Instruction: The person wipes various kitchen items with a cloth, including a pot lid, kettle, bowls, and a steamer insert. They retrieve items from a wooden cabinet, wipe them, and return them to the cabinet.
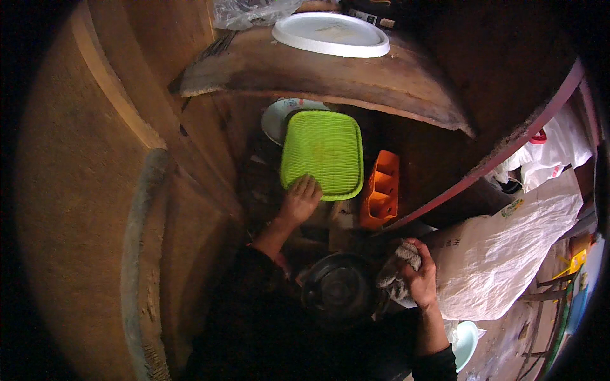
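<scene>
A bright green plastic basket (324, 152) with a woven pattern lies ahead of me below a wooden shelf. My left hand (301, 199) grips its near-left corner, fingers over the rim and thumb hidden. In my right hand (421, 274) is a crumpled grey cloth (409, 255), held to the right of a dark round pot or lid (336, 288). An orange plastic holder (381, 190) with three compartments is to the right of the basket. Partly covered behind the basket is a pale patterned plate or basin (272, 121).
A white round lid (331, 33) rests on the wooden shelf board (295, 71). Brown wooden panels (86, 214) rise on the left. To the right are a reddish frame edge (500, 166), a large white woven sack (500, 266) and a pale blue basin (466, 345).
</scene>
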A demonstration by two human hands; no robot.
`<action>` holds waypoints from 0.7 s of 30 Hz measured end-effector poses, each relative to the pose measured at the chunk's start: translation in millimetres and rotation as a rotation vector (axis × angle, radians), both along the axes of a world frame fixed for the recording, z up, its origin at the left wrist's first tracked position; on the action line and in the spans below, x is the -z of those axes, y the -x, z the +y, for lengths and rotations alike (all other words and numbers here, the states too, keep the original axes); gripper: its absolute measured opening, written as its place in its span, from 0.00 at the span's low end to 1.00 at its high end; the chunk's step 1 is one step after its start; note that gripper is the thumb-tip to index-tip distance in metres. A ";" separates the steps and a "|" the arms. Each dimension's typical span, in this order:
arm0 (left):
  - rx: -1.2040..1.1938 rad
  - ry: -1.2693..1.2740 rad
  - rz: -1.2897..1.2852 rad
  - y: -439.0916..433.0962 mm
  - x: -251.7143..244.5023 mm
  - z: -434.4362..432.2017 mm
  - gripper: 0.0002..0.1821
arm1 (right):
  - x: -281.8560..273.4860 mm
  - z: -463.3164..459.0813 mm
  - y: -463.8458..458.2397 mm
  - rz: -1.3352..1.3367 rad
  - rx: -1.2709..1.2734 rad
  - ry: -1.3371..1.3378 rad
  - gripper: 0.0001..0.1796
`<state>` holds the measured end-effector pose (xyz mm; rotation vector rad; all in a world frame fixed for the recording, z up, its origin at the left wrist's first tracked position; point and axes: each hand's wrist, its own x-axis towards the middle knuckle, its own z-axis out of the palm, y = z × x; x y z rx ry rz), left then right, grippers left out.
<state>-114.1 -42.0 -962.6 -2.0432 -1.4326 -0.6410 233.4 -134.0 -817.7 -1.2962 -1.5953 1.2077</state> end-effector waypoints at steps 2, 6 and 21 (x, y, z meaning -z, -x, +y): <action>-0.009 -0.004 0.048 -0.8 1.1 -2.3 0.15 | -0.8 0.5 3.1 0.024 0.003 0.041 0.27; 0.031 0.046 -0.244 -6.1 -13.5 -9.1 0.18 | -3.1 1.2 7.2 0.033 -0.008 0.095 0.27; -0.165 0.835 -2.371 35.1 -6.4 37.0 0.28 | 1.6 -2.3 6.6 0.045 -0.007 0.023 0.27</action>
